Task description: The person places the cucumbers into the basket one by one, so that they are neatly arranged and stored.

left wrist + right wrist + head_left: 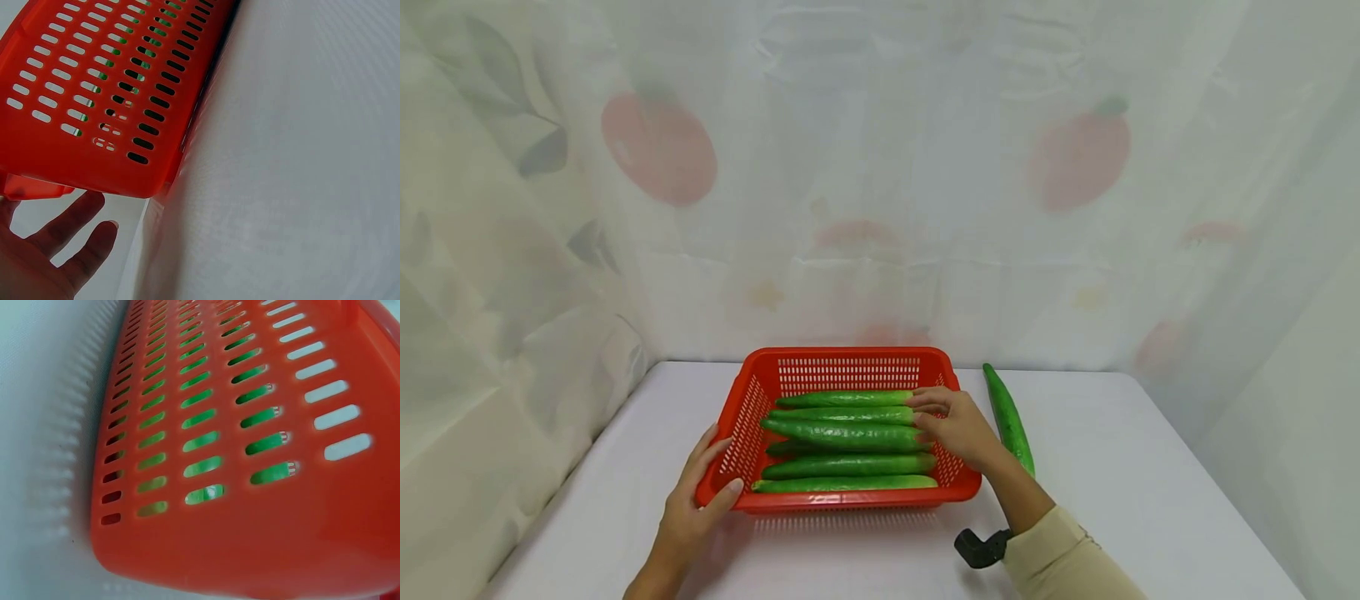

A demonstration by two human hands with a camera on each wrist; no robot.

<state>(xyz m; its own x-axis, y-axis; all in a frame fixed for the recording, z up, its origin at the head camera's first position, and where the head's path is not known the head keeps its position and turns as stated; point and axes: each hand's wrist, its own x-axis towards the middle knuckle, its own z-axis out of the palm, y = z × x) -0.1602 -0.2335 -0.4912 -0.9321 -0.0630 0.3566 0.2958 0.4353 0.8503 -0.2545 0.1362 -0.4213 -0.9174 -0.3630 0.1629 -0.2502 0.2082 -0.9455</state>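
Observation:
A red plastic basket point(838, 501) with slotted walls holds several long green cucumbers point(848, 464) lying side by side, paler at their right ends. My left hand point(688, 504) grips the basket's front left corner, thumb over the front rim and fingers along the left side. Two of its fingers point(69, 225) show beneath the rim in the left wrist view. Over the basket's right wall reaches my right hand point(957, 427), its thumb and fingers pinching the right end of a cucumber point(842, 414) near the back. The right wrist view shows the basket's outer wall point(262, 531), which hides that hand.
One more cucumber point(1009, 417) lies on the white table point(1112, 483), right of the basket and partly behind the right forearm. A black device point(981, 548) juts from the right wrist. A pale printed curtain point(865, 167) hangs behind the table and along its sides.

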